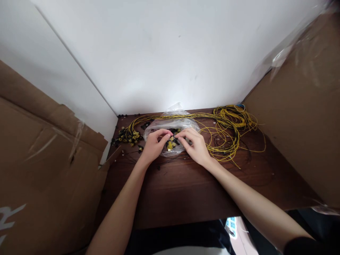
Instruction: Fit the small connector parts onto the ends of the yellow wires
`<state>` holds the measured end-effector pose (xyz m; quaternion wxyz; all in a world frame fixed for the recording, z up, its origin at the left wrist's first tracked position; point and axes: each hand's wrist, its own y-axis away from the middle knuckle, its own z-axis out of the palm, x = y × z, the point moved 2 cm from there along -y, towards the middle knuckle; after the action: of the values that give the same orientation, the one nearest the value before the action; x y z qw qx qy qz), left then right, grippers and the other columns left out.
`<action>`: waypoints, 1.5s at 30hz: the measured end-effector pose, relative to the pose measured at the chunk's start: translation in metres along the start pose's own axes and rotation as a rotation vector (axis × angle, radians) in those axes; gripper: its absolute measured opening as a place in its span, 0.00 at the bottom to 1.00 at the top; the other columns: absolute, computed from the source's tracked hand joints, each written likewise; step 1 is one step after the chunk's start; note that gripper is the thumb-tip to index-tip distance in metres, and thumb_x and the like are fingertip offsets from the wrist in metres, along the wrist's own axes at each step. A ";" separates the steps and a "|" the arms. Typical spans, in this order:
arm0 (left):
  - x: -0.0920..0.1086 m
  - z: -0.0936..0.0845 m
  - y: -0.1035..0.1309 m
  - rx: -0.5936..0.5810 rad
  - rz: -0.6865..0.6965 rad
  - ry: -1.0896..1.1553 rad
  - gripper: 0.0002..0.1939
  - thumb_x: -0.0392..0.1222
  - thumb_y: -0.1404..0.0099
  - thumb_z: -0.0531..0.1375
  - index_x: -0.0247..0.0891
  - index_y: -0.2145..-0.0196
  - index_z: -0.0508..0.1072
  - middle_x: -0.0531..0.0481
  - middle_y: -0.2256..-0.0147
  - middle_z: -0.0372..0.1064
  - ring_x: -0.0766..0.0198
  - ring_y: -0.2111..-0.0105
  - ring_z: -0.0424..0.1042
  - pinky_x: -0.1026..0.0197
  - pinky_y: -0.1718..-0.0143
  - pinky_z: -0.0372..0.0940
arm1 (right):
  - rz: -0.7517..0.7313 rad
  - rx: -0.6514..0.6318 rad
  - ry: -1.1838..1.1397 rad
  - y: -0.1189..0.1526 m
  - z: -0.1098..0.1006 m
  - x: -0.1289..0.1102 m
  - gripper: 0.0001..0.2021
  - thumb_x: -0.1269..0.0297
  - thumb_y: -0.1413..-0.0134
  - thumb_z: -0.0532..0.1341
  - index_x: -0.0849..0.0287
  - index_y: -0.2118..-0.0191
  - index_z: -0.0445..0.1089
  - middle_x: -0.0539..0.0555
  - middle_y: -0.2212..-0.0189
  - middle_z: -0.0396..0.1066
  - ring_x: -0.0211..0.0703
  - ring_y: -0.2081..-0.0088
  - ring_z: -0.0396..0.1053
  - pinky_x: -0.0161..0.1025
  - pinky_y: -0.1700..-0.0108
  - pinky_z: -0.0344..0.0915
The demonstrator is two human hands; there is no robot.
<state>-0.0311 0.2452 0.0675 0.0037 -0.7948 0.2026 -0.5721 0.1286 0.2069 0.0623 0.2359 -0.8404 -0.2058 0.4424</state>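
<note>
A clear plastic bag (186, 123) lies on the dark wooden table, with small yellow and black parts (171, 143) inside it. Over the bag's opening, my left hand (156, 143) pinches with thumb and forefinger. Just opposite, my right hand (194, 143) is closed in a similar pinch, its fingertips nearly meeting the left ones. Something small and dark shows between the fingertips, too small to name. Behind the bag runs a bundle of yellow and black wires (170, 117). Its left end carries a cluster of yellow and black connectors (131, 137).
Coiled yellow wire (233, 118) is heaped at the back right of the table (170, 191). Cardboard boxes stand on the left (47, 170) and right (294, 106). A white wall (170, 56) closes off the back. Small black bits lie near the left rear corner.
</note>
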 end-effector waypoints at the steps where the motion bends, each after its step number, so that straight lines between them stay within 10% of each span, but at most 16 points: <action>1: 0.000 0.000 0.000 -0.003 -0.003 0.003 0.09 0.42 0.40 0.56 0.34 0.68 0.73 0.48 0.67 0.73 0.63 0.67 0.70 0.63 0.64 0.65 | -0.001 0.000 0.001 0.000 0.000 0.000 0.08 0.69 0.42 0.54 0.55 0.63 0.71 0.53 0.67 0.70 0.44 0.62 0.66 0.43 0.57 0.63; 45: -0.001 0.007 0.002 0.056 -0.033 0.190 0.09 0.42 0.42 0.58 0.33 0.69 0.72 0.49 0.72 0.70 0.68 0.75 0.68 0.67 0.74 0.64 | 0.013 0.058 -0.031 0.000 0.001 -0.002 0.07 0.69 0.41 0.53 0.57 0.64 0.69 0.53 0.67 0.69 0.42 0.63 0.66 0.40 0.60 0.63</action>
<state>-0.0253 0.2417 0.0636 -0.0027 -0.7397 0.1731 -0.6503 0.1266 0.2055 0.0630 0.2540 -0.8276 -0.1909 0.4628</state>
